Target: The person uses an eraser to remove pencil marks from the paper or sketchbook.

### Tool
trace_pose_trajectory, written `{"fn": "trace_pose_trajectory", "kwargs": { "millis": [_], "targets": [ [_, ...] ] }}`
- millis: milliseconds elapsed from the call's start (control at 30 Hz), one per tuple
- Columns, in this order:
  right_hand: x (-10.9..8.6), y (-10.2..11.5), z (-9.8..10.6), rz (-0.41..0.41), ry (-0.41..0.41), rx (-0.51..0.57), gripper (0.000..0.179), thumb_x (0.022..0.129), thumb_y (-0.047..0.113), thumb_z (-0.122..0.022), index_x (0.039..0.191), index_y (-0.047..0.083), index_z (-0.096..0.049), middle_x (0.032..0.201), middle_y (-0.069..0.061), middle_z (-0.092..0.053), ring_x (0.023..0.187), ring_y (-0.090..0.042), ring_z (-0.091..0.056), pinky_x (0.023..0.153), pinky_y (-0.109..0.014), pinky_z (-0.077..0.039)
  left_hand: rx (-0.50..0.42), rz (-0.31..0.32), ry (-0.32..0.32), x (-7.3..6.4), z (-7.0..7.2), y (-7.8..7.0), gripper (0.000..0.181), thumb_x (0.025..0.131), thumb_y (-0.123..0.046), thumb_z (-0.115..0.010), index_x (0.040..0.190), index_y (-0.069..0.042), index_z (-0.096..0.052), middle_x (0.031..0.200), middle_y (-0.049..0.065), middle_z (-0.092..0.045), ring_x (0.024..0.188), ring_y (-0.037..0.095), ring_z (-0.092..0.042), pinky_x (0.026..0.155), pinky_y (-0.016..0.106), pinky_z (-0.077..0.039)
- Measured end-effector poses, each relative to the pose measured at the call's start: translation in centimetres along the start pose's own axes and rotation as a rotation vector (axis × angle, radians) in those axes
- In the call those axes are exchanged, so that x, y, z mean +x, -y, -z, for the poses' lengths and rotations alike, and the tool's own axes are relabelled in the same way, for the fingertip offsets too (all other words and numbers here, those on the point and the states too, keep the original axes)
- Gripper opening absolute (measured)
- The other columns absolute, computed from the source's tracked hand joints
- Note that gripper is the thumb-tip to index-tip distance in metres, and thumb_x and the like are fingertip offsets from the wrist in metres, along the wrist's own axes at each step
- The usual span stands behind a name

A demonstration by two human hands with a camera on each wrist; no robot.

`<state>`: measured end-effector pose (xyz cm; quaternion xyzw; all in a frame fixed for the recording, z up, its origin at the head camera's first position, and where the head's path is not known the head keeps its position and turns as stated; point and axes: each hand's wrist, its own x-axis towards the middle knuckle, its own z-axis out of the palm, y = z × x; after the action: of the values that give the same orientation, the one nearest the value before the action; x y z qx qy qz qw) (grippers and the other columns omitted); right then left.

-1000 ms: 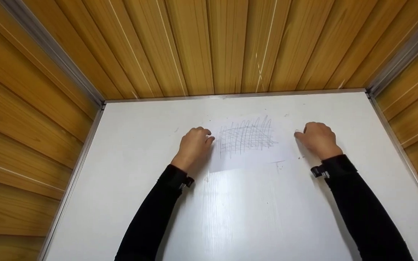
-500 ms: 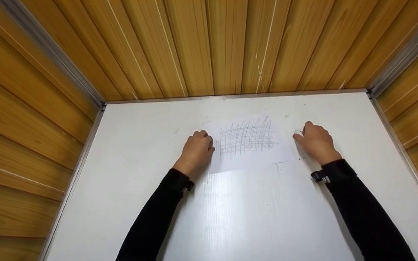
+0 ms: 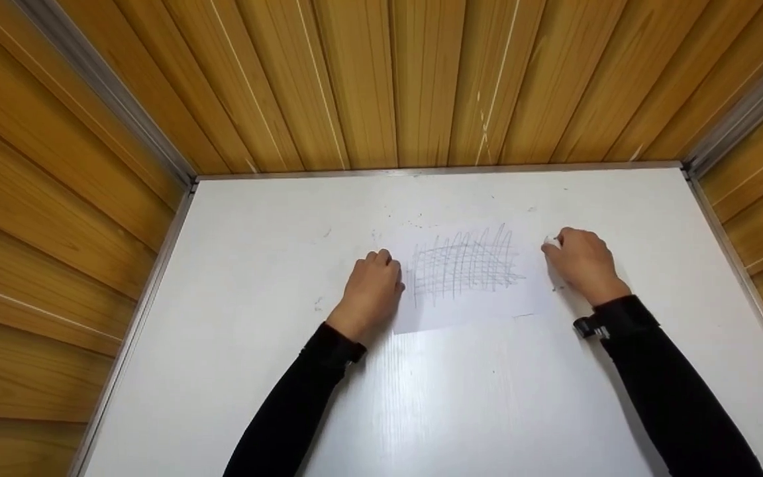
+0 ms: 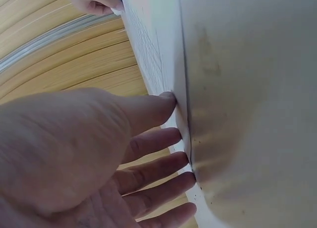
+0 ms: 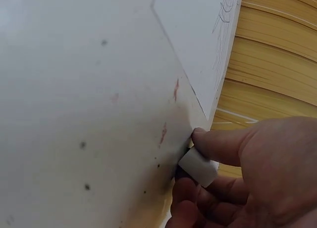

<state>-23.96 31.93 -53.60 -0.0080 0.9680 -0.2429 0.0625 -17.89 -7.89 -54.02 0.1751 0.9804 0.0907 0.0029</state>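
A white sheet of paper [image 3: 474, 308] covered with a grid of pencil scribbles lies on the white table. At its left edge, my left hand [image 3: 371, 291] rests with thumb and fingertips touching the paper's border. The left wrist view shows those fingers [image 4: 163, 163] fairly straight and spread, the thumb pressing at the edge. My right hand [image 3: 583, 265] is just beyond the paper's right edge. Between its thumb and curled fingers it pinches a small white block-shaped eraser [image 5: 199, 167], held low against the tabletop. In the head view, only part of the eraser [image 3: 552, 241] shows.
The white table [image 3: 236, 265] carries small dark crumbs and faint marks around the paper. Wood-patterned panels [image 3: 388, 86] wall in the back and both sides, with metal strips along the edges. Reddish smudges [image 5: 163, 135] mark the tabletop near the right hand.
The paper has shifted slightly toward me, and my left hand has moved nearer and to the right with it. My right hand stays nearly in place with the eraser. The head view has tilted slightly.
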Motion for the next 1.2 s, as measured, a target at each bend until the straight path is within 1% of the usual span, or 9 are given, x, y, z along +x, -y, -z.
{"fn": "trace_pose_trajectory", "kwargs": {
  "millis": [67,200,300,433,567,767,1000,1067,1200],
  "targets": [
    [0.0,0.2,0.0,0.011,-0.032,0.002,0.039,0.112,0.031,-0.058,0.111,-0.008,-0.066,0.099,-0.026,-0.069,0.081,-0.034,-0.062,0.064,-0.037,-0.046,-0.008,-0.015,0.001,0.1,0.1,-0.2,0.02,0.106,-0.024,-0.074,0.112,-0.005,-0.076,0.12,0.011,-0.069,0.112,0.031,-0.066,0.1,0.046,-0.056],
    [0.2,1.9,0.2,0.041,-0.064,0.017,0.049,0.116,0.036,-0.051,0.129,-0.01,-0.06,0.102,-0.031,-0.071,0.079,-0.034,-0.063,0.063,-0.037,-0.047,-0.034,-0.048,-0.011,0.3,0.3,-0.3,0.022,0.107,-0.025,-0.072,0.12,-0.007,-0.075,0.132,0.011,-0.07,0.124,0.031,-0.066,0.11,0.047,-0.055],
    [0.0,3.6,0.3,0.05,-0.015,0.024,0.053,0.117,0.038,-0.049,0.141,-0.008,-0.057,0.111,-0.032,-0.073,0.083,-0.033,-0.064,0.07,-0.04,-0.049,-0.059,-0.052,-0.007,0.2,0.1,-0.5,0.024,0.108,-0.026,-0.071,0.121,-0.006,-0.075,0.137,0.012,-0.069,0.129,0.032,-0.066,0.113,0.048,-0.054],
    [0.0,6.6,-0.4,0.067,0.126,0.001,0.051,0.117,0.037,-0.047,0.144,-0.006,-0.056,0.12,-0.032,-0.071,0.095,-0.036,-0.063,0.083,-0.048,-0.053,-0.072,-0.031,0.019,0.2,0.1,-0.4,0.025,0.107,-0.027,-0.072,0.119,-0.006,-0.076,0.136,0.013,-0.069,0.125,0.033,-0.067,0.109,0.049,-0.056],
    [0.3,10.2,-2.6,0.108,0.224,0.0,0.049,0.118,0.035,-0.044,0.141,-0.007,-0.055,0.124,-0.032,-0.069,0.107,-0.041,-0.067,0.097,-0.056,-0.057,-0.064,-0.023,0.015,0.1,0.4,0.0,0.026,0.106,-0.026,-0.074,0.122,-0.006,-0.077,0.137,0.013,-0.069,0.124,0.033,-0.067,0.107,0.049,-0.057],
    [0.8,15.8,-5.6,0.209,0.246,-0.022,0.045,0.115,0.033,-0.051,0.13,-0.006,-0.067,0.126,-0.031,-0.073,0.126,-0.048,-0.068,0.111,-0.061,-0.054,-0.053,-0.044,0.017,-0.2,0.5,0.0,0.031,0.104,-0.026,-0.078,0.127,-0.006,-0.076,0.148,0.015,-0.066,0.133,0.036,-0.066,0.113,0.05,-0.055],
    [1.4,20.4,-7.7,0.192,0.245,-0.039,0.046,0.11,0.035,-0.051,0.121,-0.004,-0.072,0.124,-0.026,-0.074,0.121,-0.044,-0.069,0.107,-0.057,-0.055,-0.122,-0.063,-0.007,-0.5,0.2,-0.5,0.036,0.102,-0.028,-0.079,0.124,0.0,-0.075,0.143,0.015,-0.066,0.13,0.036,-0.063,0.112,0.05,-0.054],
    [1.5,21.0,-8.3,0.192,0.24,-0.04,0.044,0.109,0.034,-0.052,0.116,-0.003,-0.073,0.121,-0.025,-0.075,0.118,-0.043,-0.068,0.104,-0.056,-0.056,-0.14,-0.075,-0.015,-0.6,0.3,-0.5,0.039,0.101,-0.029,-0.079,0.125,0.002,-0.075,0.139,0.015,-0.066,0.128,0.036,-0.063,0.113,0.049,-0.053],
    [1.5,21.4,-9.7,0.208,0.239,-0.046,0.04,0.109,0.034,-0.054,0.109,0.0,-0.074,0.116,-0.023,-0.075,0.111,-0.04,-0.069,0.099,-0.054,-0.058,-0.172,-0.109,-0.038,-0.7,0.4,-0.4,0.032,0.1,-0.028,-0.082,0.113,0.0,-0.077,0.123,0.013,-0.067,0.114,0.033,-0.066,0.106,0.046,-0.054]
  ]
}}
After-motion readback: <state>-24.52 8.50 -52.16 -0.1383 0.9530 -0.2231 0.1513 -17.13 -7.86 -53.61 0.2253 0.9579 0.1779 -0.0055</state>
